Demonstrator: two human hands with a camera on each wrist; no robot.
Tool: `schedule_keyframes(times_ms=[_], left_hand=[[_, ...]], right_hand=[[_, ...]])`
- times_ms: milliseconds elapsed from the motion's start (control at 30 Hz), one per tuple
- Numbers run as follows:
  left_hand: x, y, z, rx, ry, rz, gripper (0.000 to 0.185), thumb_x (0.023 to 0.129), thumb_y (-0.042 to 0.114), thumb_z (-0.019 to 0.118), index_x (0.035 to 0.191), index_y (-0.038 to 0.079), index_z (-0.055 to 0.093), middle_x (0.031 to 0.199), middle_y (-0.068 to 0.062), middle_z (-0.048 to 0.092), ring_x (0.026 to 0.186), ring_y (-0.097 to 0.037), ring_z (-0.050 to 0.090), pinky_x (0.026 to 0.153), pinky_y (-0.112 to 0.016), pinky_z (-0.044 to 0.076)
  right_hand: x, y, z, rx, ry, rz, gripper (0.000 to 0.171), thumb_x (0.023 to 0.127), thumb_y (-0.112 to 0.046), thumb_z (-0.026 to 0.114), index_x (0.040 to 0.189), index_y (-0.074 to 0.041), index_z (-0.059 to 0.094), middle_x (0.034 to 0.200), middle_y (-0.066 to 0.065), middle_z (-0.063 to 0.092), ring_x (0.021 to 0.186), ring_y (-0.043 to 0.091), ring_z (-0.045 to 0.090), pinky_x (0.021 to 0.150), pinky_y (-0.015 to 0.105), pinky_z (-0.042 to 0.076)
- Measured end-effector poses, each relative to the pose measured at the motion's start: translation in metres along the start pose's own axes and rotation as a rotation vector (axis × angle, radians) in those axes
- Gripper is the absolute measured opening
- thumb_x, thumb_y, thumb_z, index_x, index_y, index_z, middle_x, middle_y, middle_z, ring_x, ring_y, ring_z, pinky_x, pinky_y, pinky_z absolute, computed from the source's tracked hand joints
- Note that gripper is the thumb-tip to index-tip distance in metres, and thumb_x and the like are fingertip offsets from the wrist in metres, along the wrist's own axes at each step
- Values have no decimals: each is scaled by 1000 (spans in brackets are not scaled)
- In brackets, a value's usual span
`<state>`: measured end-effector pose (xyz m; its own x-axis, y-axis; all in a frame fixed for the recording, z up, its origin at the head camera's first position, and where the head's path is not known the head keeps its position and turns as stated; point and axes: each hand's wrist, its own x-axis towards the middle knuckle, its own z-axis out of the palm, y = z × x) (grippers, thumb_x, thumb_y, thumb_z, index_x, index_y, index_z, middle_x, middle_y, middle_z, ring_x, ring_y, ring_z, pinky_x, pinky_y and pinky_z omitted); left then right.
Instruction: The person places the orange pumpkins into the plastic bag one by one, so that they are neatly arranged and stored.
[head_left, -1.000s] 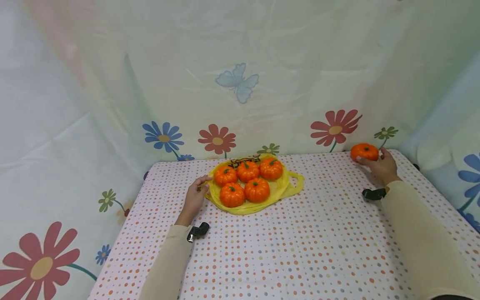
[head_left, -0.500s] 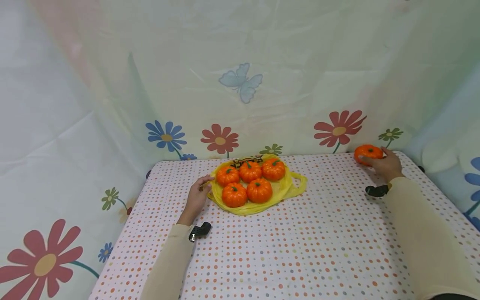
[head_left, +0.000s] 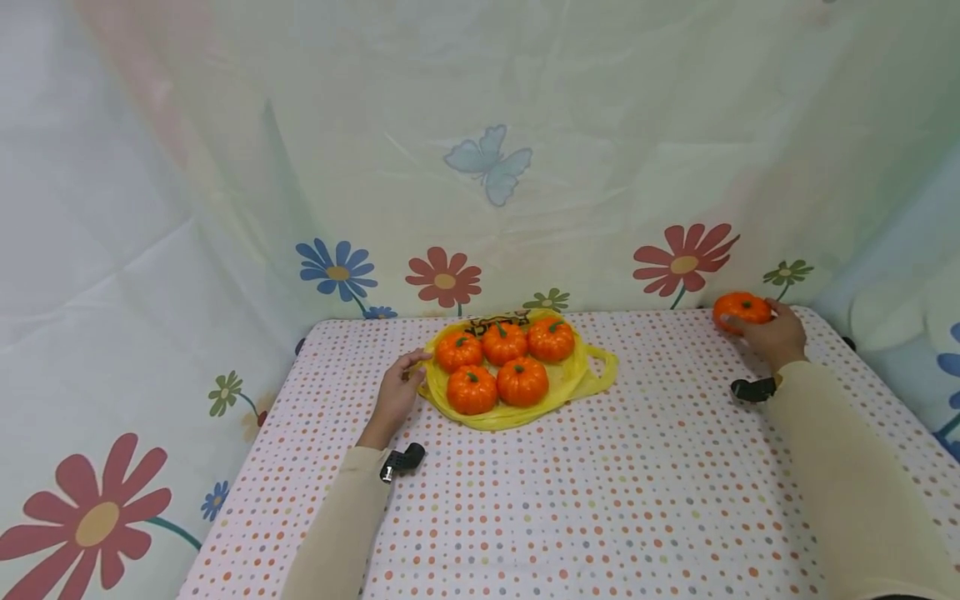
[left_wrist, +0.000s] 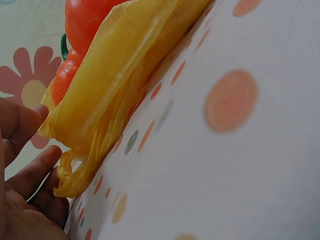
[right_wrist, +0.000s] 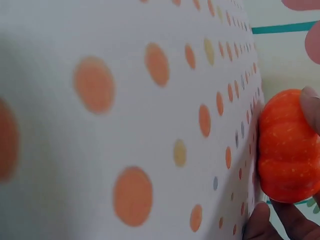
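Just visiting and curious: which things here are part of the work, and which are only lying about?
In use:
lone pumpkin, held by right hand
yellow bag, edge touched by left hand
five pumpkins on the bag

Just there:
dotted tablecloth
flowered backdrop

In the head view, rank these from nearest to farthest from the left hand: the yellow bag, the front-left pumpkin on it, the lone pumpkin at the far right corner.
Measured from the left hand:
1. yellow bag: its left edge lies right at the fingertips.
2. front-left pumpkin: on the bag, just right of the hand.
3. lone pumpkin: far across the table, gripped by the right hand.
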<state>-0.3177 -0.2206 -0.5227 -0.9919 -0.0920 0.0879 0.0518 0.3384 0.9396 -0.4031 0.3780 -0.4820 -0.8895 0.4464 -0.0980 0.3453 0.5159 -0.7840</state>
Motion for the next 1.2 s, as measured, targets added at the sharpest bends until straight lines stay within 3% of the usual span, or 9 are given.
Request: schedule_keyframes(times_ms=[267,467,500,600,700,833,867,1033,1200], left_hand=[[-1,-2,1,-2,1,10,24,102,16,51,122,21,63,154,-2,44,146,-19,34,116,-46,34],[-2,-2,0,-7,-11,15,24,102,17,52,122,21,63,154,-1,44,147,-18,34,116,-46,33],[-2,-2,0,-8,-13,21,24,102,18,52,123,20,63,154,-1,44,147,-18,33,116,-47,33],[-3,-2,0,-11,-16,43,24,102,17,52,123,19,63,153,-3,44,147,-19,34,116,-48,32],[-4,-2,0,-8,-15,43,24,102,17,51,124,18,63,153,-2,44,147,-19,33,116,-48,32],[-5,0,0,-5,-15,30,24,103,18,51,124,18,63,154,-2,44,147,-20,32,117,-48,31],[-5,0,0,-2,-14,29,24,103,18,50,124,18,63,154,-1,44,147,-20,32,117,-48,31],[-6,2,0,6,-9,21,24,103,19,51,123,19,62,152,2,45,147,-18,33,117,-47,32],[-6,2,0,-7,-14,19,24,103,17,50,124,18,62,153,-1,44,147,-19,33,118,-47,30]], right_hand=[[-13,-4,4,52,-28,-140,97,93,-54,56,157,-2,5,161,31,8,145,52,18,116,64,22],[12,16,26,86,-25,-250,106,79,-72,61,159,-22,13,160,26,18,141,49,26,110,63,34],[9,14,28,74,-25,-266,104,79,-72,61,159,-26,13,160,25,21,139,46,29,108,56,42],[-29,-12,26,76,-59,-303,97,82,-65,64,158,-29,17,157,24,26,133,43,33,98,37,53],[-65,-32,26,111,-104,-361,92,85,-60,65,158,-28,20,155,25,29,125,38,41,85,24,57],[-96,-47,33,196,-164,-391,83,87,-55,64,156,-29,26,153,25,31,118,31,52,84,27,58],[-102,-50,36,211,-171,-384,81,87,-54,65,155,-31,28,152,23,33,117,28,54,83,23,58],[-138,-70,45,229,-253,-413,77,92,-43,66,156,-25,27,155,25,30,129,42,47,89,20,55],[-157,-74,61,255,-289,-447,73,90,-41,70,153,-27,35,151,22,35,122,33,53,86,18,55]])
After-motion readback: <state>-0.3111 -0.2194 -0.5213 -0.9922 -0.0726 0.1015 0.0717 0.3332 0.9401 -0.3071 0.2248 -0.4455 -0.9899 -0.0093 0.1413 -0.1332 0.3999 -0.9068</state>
